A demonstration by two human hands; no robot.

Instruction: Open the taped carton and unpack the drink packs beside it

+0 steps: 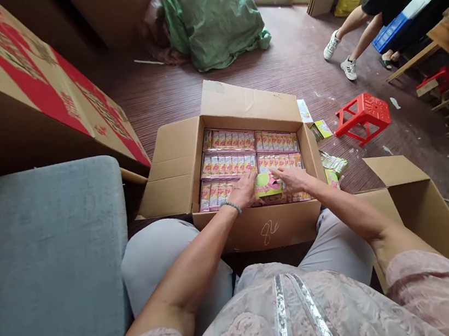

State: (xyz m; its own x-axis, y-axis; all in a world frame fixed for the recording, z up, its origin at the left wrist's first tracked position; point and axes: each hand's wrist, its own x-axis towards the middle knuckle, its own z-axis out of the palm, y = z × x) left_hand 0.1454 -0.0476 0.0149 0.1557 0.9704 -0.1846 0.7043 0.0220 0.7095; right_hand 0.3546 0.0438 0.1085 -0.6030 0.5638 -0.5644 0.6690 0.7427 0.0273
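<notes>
Two knees sit on both sides of one big open carton, maybe to keep it close. One green box is over the carton's near right part. The left hand bends its fingers on one end and the right hand grips the other, likely to keep it flat. I can't tell if it touches what's below. I count six groups of little packets, three rows of two, probably lined up so more fit. Farther off: one red stool, then one green sack.
</notes>
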